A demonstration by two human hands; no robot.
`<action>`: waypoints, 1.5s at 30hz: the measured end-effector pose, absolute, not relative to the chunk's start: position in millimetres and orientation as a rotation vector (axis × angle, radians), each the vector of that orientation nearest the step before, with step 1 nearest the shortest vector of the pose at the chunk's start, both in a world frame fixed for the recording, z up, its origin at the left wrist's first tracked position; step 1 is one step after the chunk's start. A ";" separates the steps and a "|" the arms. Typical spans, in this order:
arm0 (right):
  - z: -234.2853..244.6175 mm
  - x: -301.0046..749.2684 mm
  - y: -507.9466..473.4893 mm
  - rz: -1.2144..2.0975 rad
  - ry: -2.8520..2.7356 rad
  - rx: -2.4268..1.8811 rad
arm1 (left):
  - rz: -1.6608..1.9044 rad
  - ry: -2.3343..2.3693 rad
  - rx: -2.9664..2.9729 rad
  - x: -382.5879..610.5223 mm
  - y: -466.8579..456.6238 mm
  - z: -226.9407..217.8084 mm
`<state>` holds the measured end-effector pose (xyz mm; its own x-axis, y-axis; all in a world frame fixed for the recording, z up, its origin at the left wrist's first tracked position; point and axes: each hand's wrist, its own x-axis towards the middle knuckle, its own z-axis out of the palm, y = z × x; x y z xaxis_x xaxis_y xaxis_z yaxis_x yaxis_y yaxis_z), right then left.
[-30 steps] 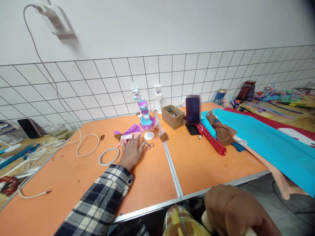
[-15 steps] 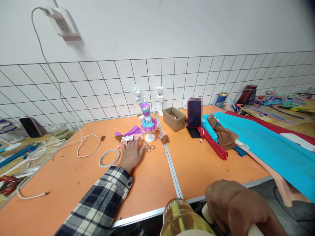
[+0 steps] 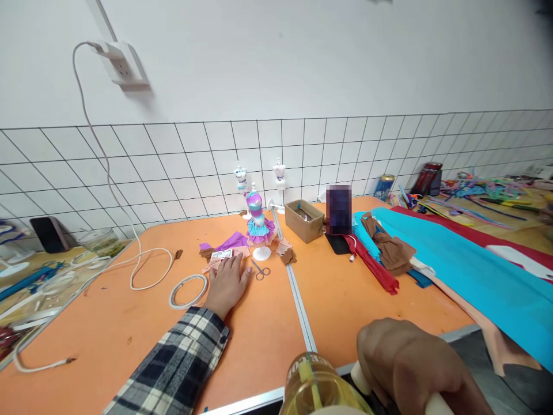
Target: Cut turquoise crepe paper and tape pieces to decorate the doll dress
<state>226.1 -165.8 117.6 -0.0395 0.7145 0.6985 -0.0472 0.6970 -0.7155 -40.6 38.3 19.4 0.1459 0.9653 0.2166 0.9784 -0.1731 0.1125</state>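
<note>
My left hand (image 3: 227, 283), in a plaid sleeve, lies palm down on the orange table with fingers stretched out. Its fingertips touch or nearly touch a small white-labelled item (image 3: 222, 255) on peach crepe paper. Just right of it lie small scissors (image 3: 261, 272); a roll of white tape (image 3: 172, 295) rests on its left. Beyond stands a mini dress form (image 3: 258, 226) in a purple and blue ruffled outfit. My right hand (image 3: 415, 363) is closed around the cream handle of a transparent drink bottle (image 3: 309, 380) with a yellow straw, low at the table's front edge.
Two white dress forms (image 3: 280, 176) stand by the tiled wall, beside a cardboard box (image 3: 305, 222) and a propped, blurred-out device (image 3: 339, 210). Red, brown and blue crepe paper (image 3: 458, 259) spreads rightward. A white cable (image 3: 133, 259) loops across the left.
The view has tilted upward a little, so the table and its objects sit lower in the picture. Both hands keep nearly the same pose.
</note>
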 end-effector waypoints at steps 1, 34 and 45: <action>117.6 226.8 -164.9 0.657 -1.492 -0.578 | -0.364 -1.986 -2.340 -41.0 38.6 18.8; 118.4 233.6 -159.2 0.643 -1.665 -0.473 | -0.341 -2.027 -2.363 -40.9 37.9 18.8; 121.3 231.7 -157.9 0.551 -1.705 -0.439 | -0.360 -2.044 -2.366 -41.2 37.5 18.0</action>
<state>231.7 -157.9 121.3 -0.1985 0.5673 0.7992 -0.0084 0.8145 -0.5801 -41.2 37.5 18.0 0.1300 0.9771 0.1683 0.9759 -0.1561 0.1526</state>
